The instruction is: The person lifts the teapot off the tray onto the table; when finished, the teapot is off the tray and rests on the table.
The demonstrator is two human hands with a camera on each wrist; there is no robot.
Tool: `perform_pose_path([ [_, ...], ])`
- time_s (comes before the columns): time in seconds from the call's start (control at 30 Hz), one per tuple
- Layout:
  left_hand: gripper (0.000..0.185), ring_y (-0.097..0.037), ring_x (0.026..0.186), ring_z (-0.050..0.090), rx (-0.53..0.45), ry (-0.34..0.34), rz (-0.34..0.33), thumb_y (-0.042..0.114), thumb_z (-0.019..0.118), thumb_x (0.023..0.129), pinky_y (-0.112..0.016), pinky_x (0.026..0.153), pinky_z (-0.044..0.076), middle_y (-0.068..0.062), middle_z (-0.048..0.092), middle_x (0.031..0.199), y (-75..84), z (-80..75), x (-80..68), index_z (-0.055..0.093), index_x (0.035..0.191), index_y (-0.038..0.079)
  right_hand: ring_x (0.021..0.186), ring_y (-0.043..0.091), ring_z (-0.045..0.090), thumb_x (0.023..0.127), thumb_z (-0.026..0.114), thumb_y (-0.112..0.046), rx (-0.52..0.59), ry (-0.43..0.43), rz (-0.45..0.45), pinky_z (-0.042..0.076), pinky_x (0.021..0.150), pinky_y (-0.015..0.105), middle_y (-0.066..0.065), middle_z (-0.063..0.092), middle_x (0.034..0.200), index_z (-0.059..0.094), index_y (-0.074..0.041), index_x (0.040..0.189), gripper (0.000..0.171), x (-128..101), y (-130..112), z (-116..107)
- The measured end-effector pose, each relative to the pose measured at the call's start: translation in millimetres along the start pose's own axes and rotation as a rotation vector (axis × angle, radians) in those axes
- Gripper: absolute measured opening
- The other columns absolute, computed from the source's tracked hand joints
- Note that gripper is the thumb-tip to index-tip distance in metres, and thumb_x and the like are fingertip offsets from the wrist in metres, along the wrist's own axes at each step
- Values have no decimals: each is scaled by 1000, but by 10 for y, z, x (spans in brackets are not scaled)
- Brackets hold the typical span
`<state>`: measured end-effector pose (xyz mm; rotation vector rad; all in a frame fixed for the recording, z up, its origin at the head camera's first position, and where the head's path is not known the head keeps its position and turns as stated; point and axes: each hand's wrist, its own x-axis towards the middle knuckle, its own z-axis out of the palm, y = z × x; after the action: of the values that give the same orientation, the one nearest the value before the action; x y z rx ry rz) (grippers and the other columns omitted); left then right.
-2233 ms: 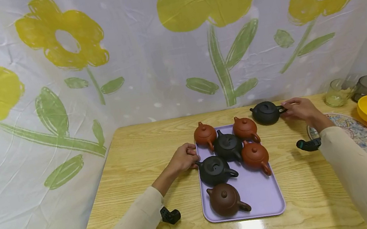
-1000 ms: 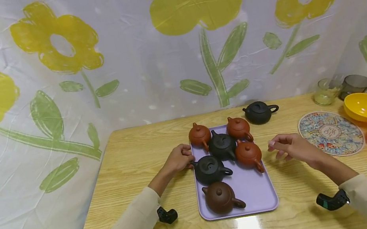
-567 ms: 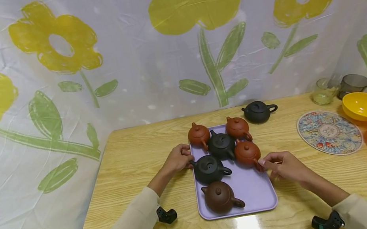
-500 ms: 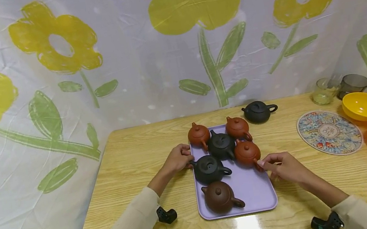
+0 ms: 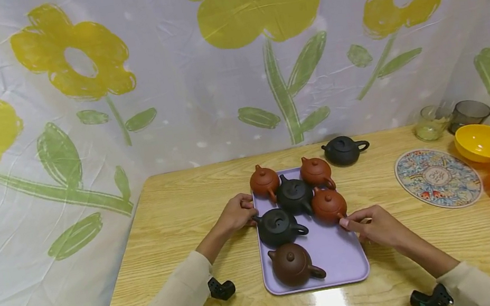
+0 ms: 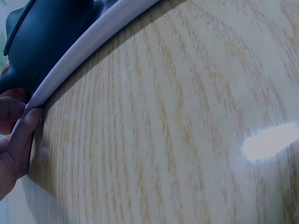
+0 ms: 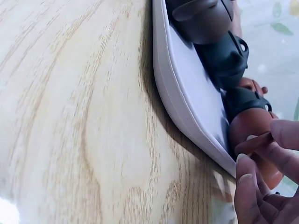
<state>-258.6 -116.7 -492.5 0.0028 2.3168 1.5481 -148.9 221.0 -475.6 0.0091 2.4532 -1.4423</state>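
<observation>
Wooden table (image 5: 179, 222) carried a lilac plastic tray (image 5: 338, 256) of small clay teapots. Right hand (image 5: 374, 226) pinched the handle of the reddish-brown clay teapot (image 5: 327, 205) on the tray's right side; left hand (image 5: 235, 214) gripped the tray's left rim beside the black clay teapot (image 5: 278, 227). Best practice as I judged it: firm pinch, straight lift, avoid neighbouring spouts, keep tray braced.

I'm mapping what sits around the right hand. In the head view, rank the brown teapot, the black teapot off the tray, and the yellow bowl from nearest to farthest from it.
From the right hand:
1. brown teapot, to its left, at the near end of the tray.
2. black teapot off the tray, beyond the tray's far right corner.
3. yellow bowl, far right of the table.
</observation>
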Motion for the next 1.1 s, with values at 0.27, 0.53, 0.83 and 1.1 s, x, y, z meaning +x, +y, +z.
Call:
perform_pose_path([
  [0.27,45,-16,64,59,3,-1,8,-5,64,88,-28,60,62,-14,58,102,-18,1,10,52,132,-6,66,19,61,95,69,-31,-1,-3,-21,47,51,25,9,69,87,76,-2,105,32,6,11,19],
  [0.53,45,-16,64,59,-5,-1,6,-6,64,88,-29,60,62,-15,59,103,-23,8,13,52,132,-6,67,20,61,97,66,-35,24,-5,4,53,53,29,9,66,85,72,-3,99,33,-16,-32,62],
  [0.83,44,-16,66,59,-13,-4,12,-6,64,89,-29,60,62,-14,58,102,-20,8,11,52,131,-7,69,21,60,99,63,-40,81,-20,42,50,53,29,12,63,92,67,-2,100,39,-87,-91,48],
  [1.1,46,-16,66,60,-4,-7,7,-5,65,89,-29,61,62,-15,58,104,-38,-5,17,51,133,-6,71,20,62,100,58,-44,139,-11,83,49,54,29,10,62,89,62,2,92,48,-97,-120,46],
])
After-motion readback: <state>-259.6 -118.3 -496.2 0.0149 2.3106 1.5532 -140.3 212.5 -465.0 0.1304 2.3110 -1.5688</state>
